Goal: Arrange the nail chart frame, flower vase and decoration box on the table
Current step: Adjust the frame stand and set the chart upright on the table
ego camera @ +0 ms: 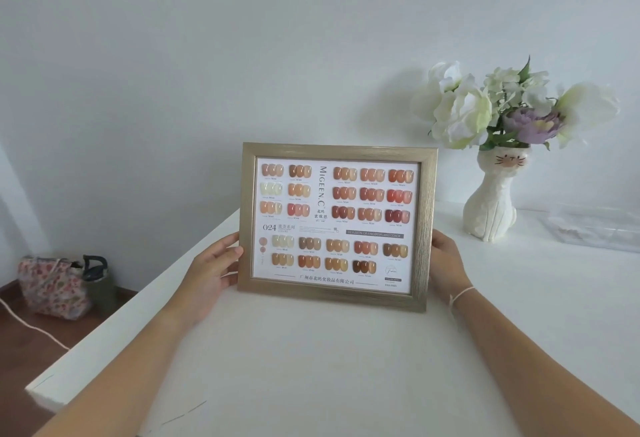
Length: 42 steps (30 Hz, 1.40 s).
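A gold-framed nail chart frame (pixel 337 225) stands upright on the white table (pixel 346 360), its lower edge touching the top. My left hand (pixel 211 270) grips its left edge, thumb on the front. My right hand (pixel 446 263) holds the right edge from behind; its fingers are mostly hidden by the frame. To the right and farther back stands the white cat-shaped flower vase (pixel 491 208) with white and purple flowers. A clear decoration box (pixel 595 229) lies at the far right, behind the vase.
The table meets a white wall at the back; its left edge runs diagonally. On the wooden floor to the left sit a floral bag (pixel 52 287) and a dark bottle (pixel 98 281). A white cord (pixel 31 327) trails across the floor.
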### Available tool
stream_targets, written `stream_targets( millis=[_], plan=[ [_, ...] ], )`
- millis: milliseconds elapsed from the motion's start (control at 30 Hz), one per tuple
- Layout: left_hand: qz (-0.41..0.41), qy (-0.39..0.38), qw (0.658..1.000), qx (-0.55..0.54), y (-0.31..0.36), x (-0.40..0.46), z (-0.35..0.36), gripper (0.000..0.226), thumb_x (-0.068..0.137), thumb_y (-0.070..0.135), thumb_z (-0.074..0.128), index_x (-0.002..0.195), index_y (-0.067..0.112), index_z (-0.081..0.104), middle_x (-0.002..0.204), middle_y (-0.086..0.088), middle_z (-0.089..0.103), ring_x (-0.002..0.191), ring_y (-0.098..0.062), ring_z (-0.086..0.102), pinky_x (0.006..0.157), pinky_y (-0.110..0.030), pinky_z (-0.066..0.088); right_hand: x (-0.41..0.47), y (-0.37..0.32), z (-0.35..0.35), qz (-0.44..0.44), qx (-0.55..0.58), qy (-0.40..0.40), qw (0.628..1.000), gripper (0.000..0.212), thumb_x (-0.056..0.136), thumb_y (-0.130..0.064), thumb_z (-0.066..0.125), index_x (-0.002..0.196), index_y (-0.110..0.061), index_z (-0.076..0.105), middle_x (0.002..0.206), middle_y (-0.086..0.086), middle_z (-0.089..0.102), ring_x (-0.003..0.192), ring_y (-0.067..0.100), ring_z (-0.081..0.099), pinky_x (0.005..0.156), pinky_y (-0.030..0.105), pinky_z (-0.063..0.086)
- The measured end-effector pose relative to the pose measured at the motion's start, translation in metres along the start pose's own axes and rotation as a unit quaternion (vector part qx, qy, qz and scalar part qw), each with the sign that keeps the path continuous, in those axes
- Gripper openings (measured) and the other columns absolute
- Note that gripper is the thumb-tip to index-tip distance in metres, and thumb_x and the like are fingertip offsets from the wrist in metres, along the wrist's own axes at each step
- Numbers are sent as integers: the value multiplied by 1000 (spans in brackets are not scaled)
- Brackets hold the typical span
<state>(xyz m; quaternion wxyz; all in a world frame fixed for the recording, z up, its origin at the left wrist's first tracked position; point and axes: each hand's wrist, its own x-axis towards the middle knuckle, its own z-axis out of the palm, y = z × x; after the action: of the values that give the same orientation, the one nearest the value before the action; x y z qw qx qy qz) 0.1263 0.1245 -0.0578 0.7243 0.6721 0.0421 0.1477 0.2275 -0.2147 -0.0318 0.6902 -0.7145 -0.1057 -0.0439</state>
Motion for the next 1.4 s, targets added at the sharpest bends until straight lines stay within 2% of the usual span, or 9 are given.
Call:
stream_targets(
  millis=[67, 267, 433, 533, 600, 800, 900, 1133, 1400],
  plan=[
    [6, -1, 1000, 3, -2, 1, 0, 31, 94, 15, 50, 117, 30, 63, 99, 3, 73, 79, -14, 67, 69, -25, 53, 6, 4, 0, -35, -52, 0, 998, 32, 77, 9, 57, 67, -21, 66, 59, -7, 69, 57, 6, 62, 50, 14, 50],
    [22, -9, 1000, 14, -5, 2, -2, 33, 94, 15, 48, 113, 35, 66, 104, 8, 72, 82, -10, 67, 73, -29, 51, 13, 15, -5, -36, -108, -56, 992, 30, 75, 2, 63, 67, -26, 67, 70, -11, 68, 69, 9, 60, 58, 15, 51],
    [26, 5, 1000, 12, -8, 4, -4, 33, 94, 14, 48, 111, 35, 66, 102, 10, 72, 79, -8, 67, 74, -33, 48, 10, 15, -20, -35, -76, -53, 995, 20, 82, -2, 58, 82, -19, 70, 87, 24, 68, 78, 24, 55, 78, 41, 48],
    [30, 0, 999, 15, -8, 3, -3, 34, 94, 14, 47, 111, 37, 67, 102, 11, 72, 80, -8, 67, 70, -26, 53, 1, 12, -30, -41, -52, -41, 997, 18, 86, -11, 58, 81, -24, 69, 79, 1, 67, 77, 18, 55, 70, 31, 48],
    [30, -2, 999, 14, -7, 2, -3, 35, 94, 15, 47, 110, 38, 67, 102, 11, 72, 80, -8, 67, 68, -23, 54, -7, 10, -35, -42, -34, -35, 998, 17, 88, -15, 56, 82, -25, 69, 78, -4, 65, 76, 15, 54, 67, 26, 48],
    [36, -2, 999, 11, -5, -2, -2, 34, 95, 14, 47, 112, 36, 66, 102, 12, 72, 79, -8, 67, 64, -19, 55, -33, 9, -44, -47, -11, -70, 996, 13, 85, -17, 60, 87, -25, 69, 79, -4, 64, 72, 12, 56, 62, 23, 51],
    [37, 3, 999, 12, -5, -3, -1, 33, 95, 13, 47, 114, 34, 65, 101, 11, 72, 78, -8, 67, 64, -20, 55, -40, 14, -41, -33, -34, -81, 996, 23, 80, -8, 66, 86, -30, 65, 77, -6, 62, 70, 13, 56, 58, 20, 52],
    [41, 4, 999, 11, -3, -7, 2, 34, 95, 12, 47, 118, 31, 63, 101, 9, 72, 80, -9, 67, 65, -21, 55, -33, 17, -36, -16, -41, -75, 996, 23, 83, -2, 62, 96, -21, 63, 76, -1, 61, 56, 4, 59, 54, 19, 51],
    [27, 19, 999, -1, -3, 1, -2, 33, 94, 15, 49, 111, 37, 67, 106, 11, 71, 81, -8, 67, 64, -19, 55, -18, 19, -25, -23, -36, -69, 997, 25, 85, -1, 60, 93, -25, 61, 79, 3, 60, 55, 2, 59, 51, 19, 52]
  ],
)
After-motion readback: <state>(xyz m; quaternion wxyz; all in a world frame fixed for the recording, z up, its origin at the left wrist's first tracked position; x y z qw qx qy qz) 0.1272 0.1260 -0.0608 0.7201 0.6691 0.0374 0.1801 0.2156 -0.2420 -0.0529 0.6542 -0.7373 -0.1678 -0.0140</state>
